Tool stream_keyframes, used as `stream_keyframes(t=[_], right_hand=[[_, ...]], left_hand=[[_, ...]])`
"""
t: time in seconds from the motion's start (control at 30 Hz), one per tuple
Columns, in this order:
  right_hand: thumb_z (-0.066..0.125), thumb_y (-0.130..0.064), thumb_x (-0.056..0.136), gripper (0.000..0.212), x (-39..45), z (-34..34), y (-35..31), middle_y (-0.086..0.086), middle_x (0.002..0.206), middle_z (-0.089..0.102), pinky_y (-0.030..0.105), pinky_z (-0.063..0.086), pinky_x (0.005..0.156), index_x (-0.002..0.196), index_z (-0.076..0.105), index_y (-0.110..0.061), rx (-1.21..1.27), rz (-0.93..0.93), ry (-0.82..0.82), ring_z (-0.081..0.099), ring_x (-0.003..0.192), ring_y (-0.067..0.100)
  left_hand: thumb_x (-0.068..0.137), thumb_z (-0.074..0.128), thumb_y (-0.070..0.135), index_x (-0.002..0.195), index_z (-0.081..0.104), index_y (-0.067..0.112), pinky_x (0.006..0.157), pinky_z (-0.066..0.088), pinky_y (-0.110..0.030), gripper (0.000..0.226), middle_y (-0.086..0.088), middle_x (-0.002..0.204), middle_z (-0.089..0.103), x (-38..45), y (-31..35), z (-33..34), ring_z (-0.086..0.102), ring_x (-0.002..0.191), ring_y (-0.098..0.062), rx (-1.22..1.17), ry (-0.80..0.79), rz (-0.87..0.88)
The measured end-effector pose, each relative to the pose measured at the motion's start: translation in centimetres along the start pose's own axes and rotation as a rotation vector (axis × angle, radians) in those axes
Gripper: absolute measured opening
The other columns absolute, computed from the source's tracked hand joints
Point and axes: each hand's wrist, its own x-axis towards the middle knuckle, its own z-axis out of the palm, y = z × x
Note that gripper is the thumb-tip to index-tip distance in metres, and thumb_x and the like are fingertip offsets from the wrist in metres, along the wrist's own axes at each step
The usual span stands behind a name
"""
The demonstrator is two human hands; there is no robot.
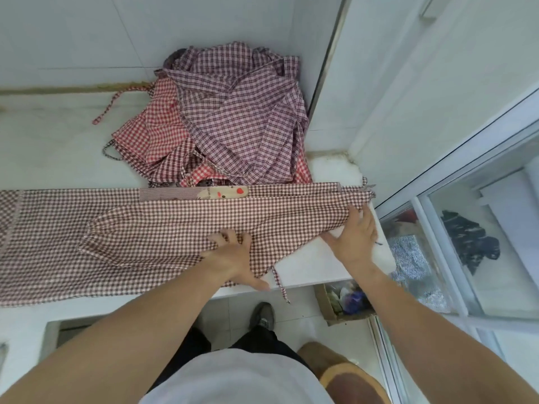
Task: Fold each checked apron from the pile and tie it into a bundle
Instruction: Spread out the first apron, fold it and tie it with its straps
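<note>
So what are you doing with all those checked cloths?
A person is folding an apron spread across the counter. The left hand presses its middle, fingers spread. The right hand rests flat on its right end. The pile of aprons waits behind, not yet folded.

- One checked apron (163,228) is spread beneath the fingers.
- Perhaps three more are heaped in the pile (233,121) beyond the fingertips.
- Two hands are seen: left hand (233,258), right hand (354,240).
</note>
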Motion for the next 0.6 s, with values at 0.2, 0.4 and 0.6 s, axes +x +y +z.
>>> stream_keyframes(t=[0.2,0.4,0.6], right_hand=[[0.084,-0.039,0.070,0.097,-0.4,0.5,-1.6,0.018,0.141,0.036,0.056,0.022,0.109,0.145,0.032,-0.006,0.168,0.191,0.130,0.031,0.132,0.036],[0.063,-0.046,0.089,0.043,-0.1,-0.1,-3.2,0.000,0.066,0.057,0.031,0.044,0.057,0.076,0.059,-0.005,0.572,0.111,-0.151,0.052,0.058,0.014],[0.078,-0.047,0.080,0.037,-2.5,1.4,-6.4,-0.003,0.101,0.072,0.038,0.055,0.093,0.098,0.059,-0.020,0.488,0.041,-0.494,0.069,0.095,0.017]], left_hand=[[0.068,0.074,0.068,0.152,-0.005,0.021,0.107,0.031,-0.071,0.125,-0.026,0.152,-0.005,0.6,0.6,0.1,0.003,0.139,-0.059,0.010,0.013,-0.013],[0.099,0.046,0.032,0.151,0.023,0.019,0.112,0.034,-0.044,0.058,-0.019,0.153,0.021,1.0,-0.8,-3.4,0.037,0.129,-0.037,-0.217,-0.036,0.043],[0.103,0.040,0.035,0.152,0.032,0.010,0.117,0.033,-0.043,0.056,-0.011,0.155,0.037,1.4,-3.2,-6.0,0.040,0.138,-0.028,-0.370,-0.055,0.052]])
